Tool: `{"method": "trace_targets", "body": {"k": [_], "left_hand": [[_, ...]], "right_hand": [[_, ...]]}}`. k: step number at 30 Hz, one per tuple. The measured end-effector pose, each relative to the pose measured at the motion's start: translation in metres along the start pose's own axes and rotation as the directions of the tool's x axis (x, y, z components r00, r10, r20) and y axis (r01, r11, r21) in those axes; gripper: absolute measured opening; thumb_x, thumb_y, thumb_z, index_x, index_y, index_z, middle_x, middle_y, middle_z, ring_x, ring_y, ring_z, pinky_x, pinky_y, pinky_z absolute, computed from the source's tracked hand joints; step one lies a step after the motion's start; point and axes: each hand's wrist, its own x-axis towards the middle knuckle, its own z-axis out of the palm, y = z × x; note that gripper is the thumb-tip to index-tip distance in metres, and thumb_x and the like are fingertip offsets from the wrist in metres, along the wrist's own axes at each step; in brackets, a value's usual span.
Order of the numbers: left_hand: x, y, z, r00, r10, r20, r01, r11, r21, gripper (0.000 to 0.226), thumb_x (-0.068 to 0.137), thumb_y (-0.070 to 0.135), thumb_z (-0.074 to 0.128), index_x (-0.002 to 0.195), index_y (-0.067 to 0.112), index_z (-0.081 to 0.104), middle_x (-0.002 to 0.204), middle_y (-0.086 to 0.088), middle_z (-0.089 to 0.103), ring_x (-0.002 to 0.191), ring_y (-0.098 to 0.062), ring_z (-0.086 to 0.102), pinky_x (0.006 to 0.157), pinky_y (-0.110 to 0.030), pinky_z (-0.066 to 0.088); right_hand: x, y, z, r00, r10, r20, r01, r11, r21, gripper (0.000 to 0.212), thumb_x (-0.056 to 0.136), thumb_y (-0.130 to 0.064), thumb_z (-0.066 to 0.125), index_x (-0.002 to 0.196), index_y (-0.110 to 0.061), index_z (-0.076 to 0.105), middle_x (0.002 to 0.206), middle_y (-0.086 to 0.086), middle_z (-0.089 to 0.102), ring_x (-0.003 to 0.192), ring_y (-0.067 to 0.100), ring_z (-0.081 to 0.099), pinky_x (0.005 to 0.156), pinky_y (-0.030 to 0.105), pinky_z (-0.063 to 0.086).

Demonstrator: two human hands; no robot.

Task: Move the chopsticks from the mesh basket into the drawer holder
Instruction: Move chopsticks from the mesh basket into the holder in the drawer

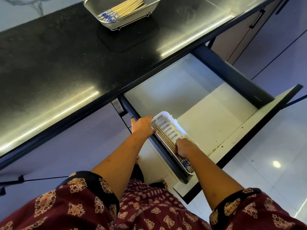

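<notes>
A metal mesh basket (144,13) stands on the black counter at the top and holds several pale chopsticks (126,7) with blue-patterned ends. Below, the drawer is pulled out. A white slotted holder (167,128) lies along the drawer's left side. Several chopsticks (164,137) lie lengthwise in the holder. My left hand (142,125) rests on the holder's far left rim, its fingers curled over the edge. My right hand (182,146) is inside the holder, closed over the near part of those chopsticks.
The open drawer (207,103) has a bare pale floor to the right of the holder. A dark mat (129,39) lies under the basket on the counter (58,63). Grey cabinet fronts (274,47) stand at the right. My patterned sleeves fill the bottom.
</notes>
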Motion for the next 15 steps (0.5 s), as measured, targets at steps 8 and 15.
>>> {"method": "trace_targets", "body": {"k": [8, 15], "left_hand": [[-0.006, 0.012, -0.025, 0.991, -0.131, -0.022, 0.127, 0.983, -0.130, 0.048, 0.094, 0.020, 0.050, 0.140, 0.015, 0.036, 0.137, -0.009, 0.051, 0.127, -0.029, 0.048, 0.117, -0.052, 0.015], [0.008, 0.006, -0.104, 0.959, -0.183, -0.218, -0.003, 0.759, -0.652, 0.036, 0.089, 0.013, 0.059, 0.125, 0.009, 0.056, 0.129, -0.008, 0.060, 0.118, -0.023, 0.056, 0.094, -0.025, 0.041]], "right_hand": [[0.000, -0.026, -0.055, 0.995, -0.072, 0.062, 0.039, 0.905, 0.424, 0.022, 0.094, -0.003, 0.047, 0.108, 0.004, 0.062, 0.062, 0.007, 0.058, 0.047, 0.012, 0.052, 0.052, 0.021, 0.045], [-0.009, -0.065, -0.135, 0.973, -0.189, -0.129, 0.229, 0.772, 0.593, 0.025, 0.093, -0.005, 0.054, 0.112, 0.008, 0.063, 0.089, 0.019, 0.063, 0.067, 0.021, 0.061, 0.065, 0.028, 0.047]]}}
